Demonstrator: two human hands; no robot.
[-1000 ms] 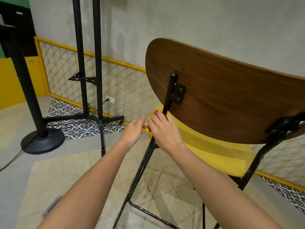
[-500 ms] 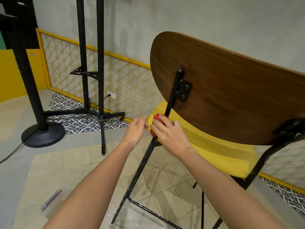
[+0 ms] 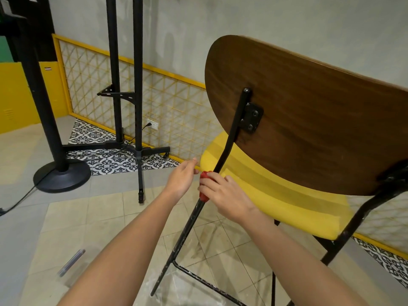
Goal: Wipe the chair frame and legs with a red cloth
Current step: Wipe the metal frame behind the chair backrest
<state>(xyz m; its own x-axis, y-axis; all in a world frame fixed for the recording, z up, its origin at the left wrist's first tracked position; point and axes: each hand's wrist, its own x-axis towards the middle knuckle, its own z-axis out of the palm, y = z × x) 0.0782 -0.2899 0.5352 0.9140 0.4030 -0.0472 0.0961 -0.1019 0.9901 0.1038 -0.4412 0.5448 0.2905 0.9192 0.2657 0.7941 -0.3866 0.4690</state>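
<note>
Head view, mid-frame: your right hand (image 3: 225, 196) clenches the red cloth (image 3: 204, 188) (likely soft, light) round the stiff chair leg (image 3: 187, 230); grip it bunched. Your left hand (image 3: 181, 180) hovers beside, fingers loose.

I'm standing in what's looking like a café or studio, with a yellow lattice panel (image 3: 176, 102) running along the grey wall (image 3: 265, 18), patterned black-and-white tiles (image 3: 114, 160) edging the floor (image 3: 110, 217), and black stands (image 3: 61, 175) rising beside a wooden-backed chair (image 3: 309, 120).
</note>
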